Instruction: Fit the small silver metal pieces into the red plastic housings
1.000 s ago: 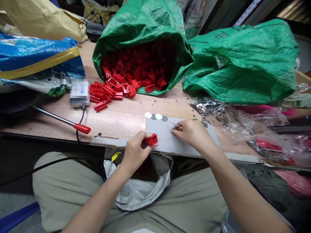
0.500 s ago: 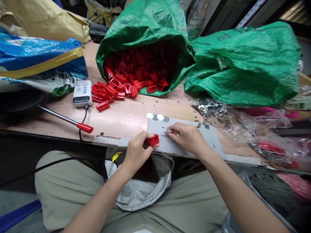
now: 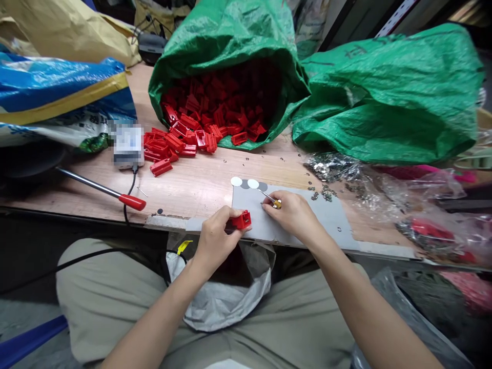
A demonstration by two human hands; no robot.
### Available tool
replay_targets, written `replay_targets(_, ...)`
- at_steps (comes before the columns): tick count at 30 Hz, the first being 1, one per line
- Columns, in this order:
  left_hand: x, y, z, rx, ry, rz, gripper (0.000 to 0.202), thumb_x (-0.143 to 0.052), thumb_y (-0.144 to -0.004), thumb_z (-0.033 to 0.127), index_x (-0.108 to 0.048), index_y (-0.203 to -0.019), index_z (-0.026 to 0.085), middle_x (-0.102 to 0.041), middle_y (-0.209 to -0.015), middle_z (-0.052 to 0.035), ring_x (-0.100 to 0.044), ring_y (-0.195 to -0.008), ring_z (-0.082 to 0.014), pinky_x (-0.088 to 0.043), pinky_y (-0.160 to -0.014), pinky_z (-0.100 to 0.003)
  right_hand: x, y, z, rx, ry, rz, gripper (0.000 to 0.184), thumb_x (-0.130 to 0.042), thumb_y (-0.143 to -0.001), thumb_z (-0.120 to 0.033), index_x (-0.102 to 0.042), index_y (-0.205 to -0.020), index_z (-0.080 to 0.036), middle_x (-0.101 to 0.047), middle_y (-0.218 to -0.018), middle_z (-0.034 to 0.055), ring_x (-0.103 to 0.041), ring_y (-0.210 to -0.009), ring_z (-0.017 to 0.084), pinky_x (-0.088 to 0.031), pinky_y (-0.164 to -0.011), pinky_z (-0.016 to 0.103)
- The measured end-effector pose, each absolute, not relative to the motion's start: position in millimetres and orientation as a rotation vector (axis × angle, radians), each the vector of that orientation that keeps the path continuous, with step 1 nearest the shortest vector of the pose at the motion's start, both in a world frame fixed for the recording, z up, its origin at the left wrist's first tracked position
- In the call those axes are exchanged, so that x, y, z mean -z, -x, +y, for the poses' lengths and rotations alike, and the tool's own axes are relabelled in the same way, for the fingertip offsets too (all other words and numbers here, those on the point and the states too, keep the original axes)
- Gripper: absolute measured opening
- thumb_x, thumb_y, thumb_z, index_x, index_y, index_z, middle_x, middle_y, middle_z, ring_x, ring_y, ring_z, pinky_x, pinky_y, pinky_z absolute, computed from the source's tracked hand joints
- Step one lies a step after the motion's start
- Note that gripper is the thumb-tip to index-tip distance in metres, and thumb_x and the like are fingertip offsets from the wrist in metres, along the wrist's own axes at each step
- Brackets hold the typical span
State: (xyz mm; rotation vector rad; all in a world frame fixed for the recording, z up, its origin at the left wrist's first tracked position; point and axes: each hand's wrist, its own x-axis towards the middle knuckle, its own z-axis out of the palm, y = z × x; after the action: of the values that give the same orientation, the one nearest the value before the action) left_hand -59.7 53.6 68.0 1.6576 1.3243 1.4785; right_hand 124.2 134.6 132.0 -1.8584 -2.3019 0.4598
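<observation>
My left hand [image 3: 217, 233] pinches a red plastic part [image 3: 243, 220] between thumb and fingers, its open end facing right, above the front edge of a grey sheet [image 3: 303, 218]. To the right, my right hand [image 3: 294, 212] is closed around a small screwdriver [image 3: 275, 203] with a yellowish handle. Its thin metal shaft points up and left, over the sheet and apart from the red part. The fingers hide most of the handle. White and grey discs [image 3: 236, 182] line the sheet's back left edge.
Loose red parts [image 3: 163, 146] spill from an open green sack [image 3: 230, 36]; another green sack [image 3: 388, 97] lies right. Small metal pieces [image 3: 326, 193] and plastic bags [image 3: 415, 200] are at the right. A red-handled lever [image 3: 132, 201] juts out at left. A pale bag [image 3: 219, 312] hangs open below the edge.
The screwdriver has turned in my right hand, its shaft now pointing further up toward the discs. My left hand keeps the red part in nearly the same place.
</observation>
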Motion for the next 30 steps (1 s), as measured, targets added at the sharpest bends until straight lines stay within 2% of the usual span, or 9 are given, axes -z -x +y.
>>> replay_targets(4, -67, 60, 53, -1.443, -1.619, 1.339, 0.023, -0.077, -0.082, 0.022, -0.06, -0.098, 0.022, -0.073, -0.098, -0.0034, -0.073, -0.092, -0.0182, -0.06, -0.082, -0.03, -133, -125, 131, -0.607, 1.705, -2.229, 0.006, -0.064, -0.078, -0.021, -0.07, -0.077, -0.019, -0.071, -0.077, 0.0021, -0.062, -0.073, 0.018, -0.041, -0.068, 0.027)
replay_targets(9, -69, 60, 54, -1.454, -1.622, 1.319, 0.024, -0.078, -0.081, 0.02, -0.061, -0.099, 0.022, -0.073, -0.097, -0.0032, -0.073, -0.09, -0.018, -0.059, -0.081, -0.03, -135, -130, 126, -1.246, 1.531, -2.013, 0.026, -0.068, -0.08, -0.041, -0.075, -0.086, -0.017, -0.071, -0.077, 0.0021, -0.061, -0.071, 0.018, -0.044, -0.064, 0.027)
replay_targets(11, -70, 60, 54, -1.46, -1.626, 1.319, 0.024, -0.078, -0.081, 0.021, -0.061, -0.099, 0.022, -0.074, -0.097, -0.0034, -0.073, -0.091, -0.0184, -0.06, -0.082, -0.031, -133, -130, 126, -1.367, 1.469, -2.01, 0.03, -0.069, -0.08, -0.044, -0.075, -0.09, -0.017, -0.072, -0.082, 0.0031, -0.061, -0.073, 0.018, -0.046, -0.065, 0.028)
replay_targets(19, -70, 60, 54, -1.462, -1.647, 1.304, 0.022, -0.076, -0.082, 0.021, -0.062, -0.098, 0.023, -0.074, -0.098, -0.0017, -0.073, -0.091, -0.0174, -0.059, -0.082, -0.029, -123, -122, 134, -1.484, 1.444, -1.944, 0.036, -0.075, -0.075, -0.038, -0.063, -0.102, -0.017, -0.067, -0.071, -0.0001, -0.061, -0.063, 0.016, -0.047, -0.059, 0.026)
replay_targets(30, -72, 60, 54, -1.448, -1.62, 1.294, 0.021, -0.076, -0.082, 0.019, -0.063, -0.098, 0.023, -0.075, -0.098, -0.0024, -0.073, -0.092, -0.0182, -0.06, -0.082, -0.03, -126, -117, 144, -1.397, 1.419, -2.136, 0.031, -0.071, -0.076, -0.035, -0.063, -0.1, -0.017, -0.064, -0.065, -0.0021, -0.06, -0.062, 0.015, -0.045, -0.056, 0.025)
